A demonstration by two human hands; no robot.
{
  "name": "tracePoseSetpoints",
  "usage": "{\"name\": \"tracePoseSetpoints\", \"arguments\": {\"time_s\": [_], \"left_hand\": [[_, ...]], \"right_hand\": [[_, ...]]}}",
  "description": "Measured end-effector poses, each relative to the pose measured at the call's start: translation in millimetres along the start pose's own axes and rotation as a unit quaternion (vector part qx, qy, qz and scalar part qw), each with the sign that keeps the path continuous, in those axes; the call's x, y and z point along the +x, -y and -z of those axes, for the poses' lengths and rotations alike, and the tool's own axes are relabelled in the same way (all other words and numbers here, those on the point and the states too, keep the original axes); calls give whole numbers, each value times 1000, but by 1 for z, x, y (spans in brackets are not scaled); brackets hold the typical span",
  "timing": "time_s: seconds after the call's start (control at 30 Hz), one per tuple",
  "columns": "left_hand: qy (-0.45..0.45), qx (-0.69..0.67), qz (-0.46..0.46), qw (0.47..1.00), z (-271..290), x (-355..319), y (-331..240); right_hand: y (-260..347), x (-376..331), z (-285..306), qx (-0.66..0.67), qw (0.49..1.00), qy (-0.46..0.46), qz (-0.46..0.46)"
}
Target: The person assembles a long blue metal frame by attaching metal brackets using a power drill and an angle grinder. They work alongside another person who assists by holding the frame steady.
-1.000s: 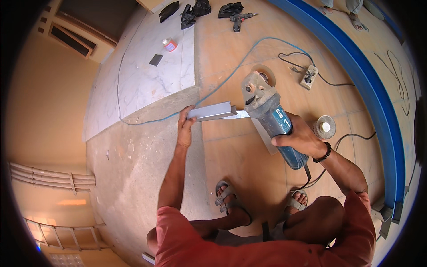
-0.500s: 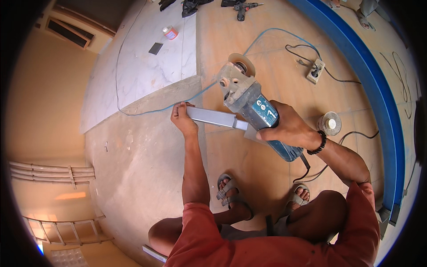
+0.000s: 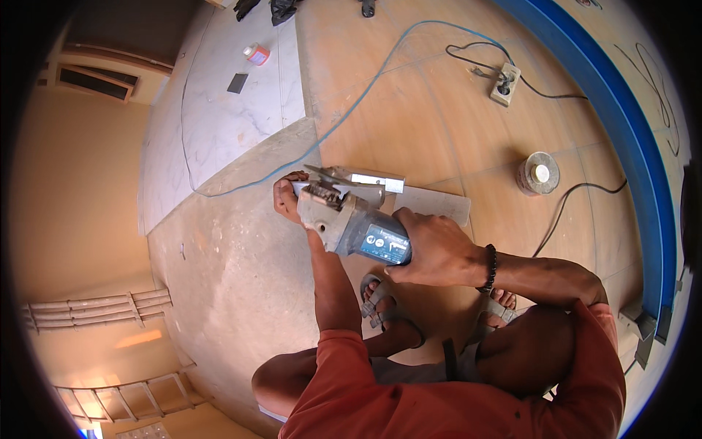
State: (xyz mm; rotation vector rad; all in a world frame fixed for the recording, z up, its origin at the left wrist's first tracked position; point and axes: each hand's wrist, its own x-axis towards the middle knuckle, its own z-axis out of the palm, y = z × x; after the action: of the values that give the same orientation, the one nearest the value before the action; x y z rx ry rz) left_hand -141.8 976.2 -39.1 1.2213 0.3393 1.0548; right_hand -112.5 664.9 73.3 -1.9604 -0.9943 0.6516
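My right hand (image 3: 442, 249) is wrapped round the body of a blue-and-grey angle grinder (image 3: 384, 238), a dark bracelet at its wrist. The grinder's head points left, and its thin disc (image 3: 314, 174) is over the silver metal profile (image 3: 395, 183). Whether disc and metal touch, I cannot tell. My left hand (image 3: 287, 197) grips the left end of that profile, its fingers partly hidden behind the grinder head. A flat pale grey strip (image 3: 439, 205) extends to the right beneath the profile; how the two join is hidden.
A round clear container with a white cap (image 3: 540, 174) stands at the right. A blue cable (image 3: 351, 110) crosses the floor, near a socket block (image 3: 505, 85). A long blue beam (image 3: 621, 110) curves along the right. A red-and-white bottle (image 3: 256, 54) and dark square (image 3: 237, 83) lie far left.
My right hand has swung the grinder down and left, bringing its head over the profile near my left hand. My left hand has shifted slightly left and down.
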Motion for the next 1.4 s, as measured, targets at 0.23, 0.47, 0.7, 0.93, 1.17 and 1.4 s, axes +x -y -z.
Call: {"name": "tracePoseSetpoints", "arguments": {"time_s": [0.23,0.47,0.7,0.93,1.17,1.4], "left_hand": [[-16,29,46,998,16,-4,-4],[-49,79,-58,994,39,8,25],[-37,311,-201,928,47,8,30],[-96,41,-10,995,39,8,23],[-116,55,-10,992,43,14,31],[-118,62,-13,991,40,17,30]], "right_hand": [[0,0,-16,-14,1000,4,22],[17,21,-10,-18,999,34,-28],[22,24,-9,-19,997,51,-52],[24,25,-13,-36,996,54,-56],[21,27,-17,-43,996,41,-60],[23,28,-16,-48,996,45,-67]]}}
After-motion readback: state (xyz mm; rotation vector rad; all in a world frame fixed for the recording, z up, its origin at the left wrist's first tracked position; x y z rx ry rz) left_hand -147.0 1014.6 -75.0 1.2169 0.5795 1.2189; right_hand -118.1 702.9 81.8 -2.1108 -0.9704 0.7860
